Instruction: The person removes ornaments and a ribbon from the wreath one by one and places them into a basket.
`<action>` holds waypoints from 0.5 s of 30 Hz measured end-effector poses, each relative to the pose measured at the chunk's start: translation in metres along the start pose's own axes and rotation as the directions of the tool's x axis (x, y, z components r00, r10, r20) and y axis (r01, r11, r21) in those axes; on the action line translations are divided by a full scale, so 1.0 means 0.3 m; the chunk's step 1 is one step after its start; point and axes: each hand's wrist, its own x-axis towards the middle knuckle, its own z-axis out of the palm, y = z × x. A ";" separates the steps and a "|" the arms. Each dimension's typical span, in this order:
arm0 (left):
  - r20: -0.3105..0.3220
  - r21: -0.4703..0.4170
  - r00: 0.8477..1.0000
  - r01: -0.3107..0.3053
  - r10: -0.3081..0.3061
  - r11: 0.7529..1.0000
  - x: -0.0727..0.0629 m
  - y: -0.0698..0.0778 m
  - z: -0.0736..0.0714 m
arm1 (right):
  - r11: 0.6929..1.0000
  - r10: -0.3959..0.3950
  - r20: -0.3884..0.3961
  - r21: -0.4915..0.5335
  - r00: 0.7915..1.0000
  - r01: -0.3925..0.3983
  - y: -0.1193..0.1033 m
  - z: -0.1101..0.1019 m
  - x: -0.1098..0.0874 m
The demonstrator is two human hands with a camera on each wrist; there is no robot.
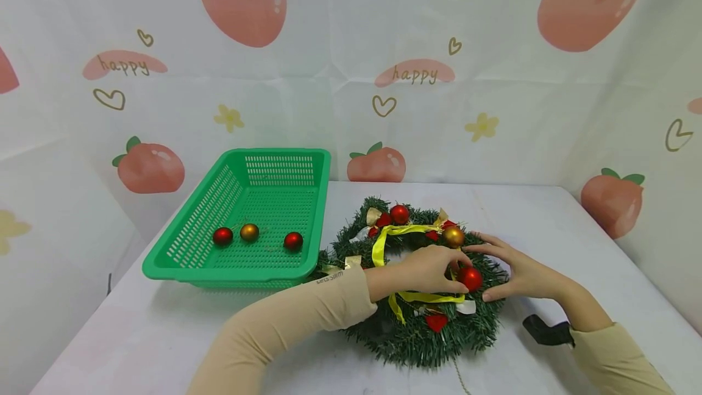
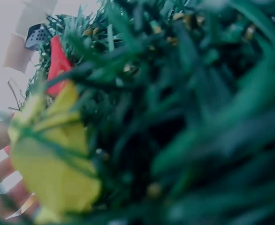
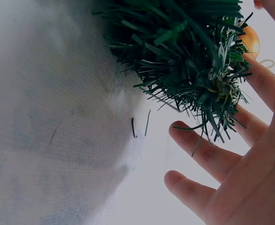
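Note:
A green tinsel wreath [image 1: 417, 346] lies flat on the table, trimmed with yellow ribbon [image 1: 378, 252], red pieces and Christmas balls. Reaching across it from the left, my left hand [image 1: 425, 270] has its thumb and fingertips curled at the left side of a red Christmas ball [image 1: 471, 279]. My right hand [image 1: 523, 270] is spread at the wreath's right edge, thumb close to that ball. In the right wrist view its fingers [image 3: 198, 152] are loosely extended beside the tinsel, with a gold ball [image 3: 251, 41] beyond. Tinsel and ribbon [image 2: 57, 159] fill most of the left wrist view.
A green plastic basket [image 1: 325, 200] stands on the left, touching or overlapping the wreath's left side in the head view. Inside it are two red balls [image 1: 293, 241] and one gold ball [image 1: 249, 232]. Behind the white table [image 1: 559, 218] hangs a printed cloth [image 1: 329, 108].

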 end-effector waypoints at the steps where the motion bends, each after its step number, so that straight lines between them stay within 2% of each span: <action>1: -0.001 0.012 1.000 -0.003 0.003 1.000 0.000 0.001 0.002 | 1.000 0.000 0.001 0.001 1.000 0.000 0.001 0.000 0.000; 9: -0.041 0.027 0.999 -0.002 0.003 1.000 -0.004 0.002 -0.009 | 0.999 0.044 0.016 0.008 0.999 -0.044 -0.012 -0.003 -0.001; 15: -0.070 -0.026 0.997 0.018 -0.020 0.999 -0.025 -0.004 -0.038 | 0.997 0.073 -0.002 -0.016 0.997 -0.073 -0.018 -0.004 0.002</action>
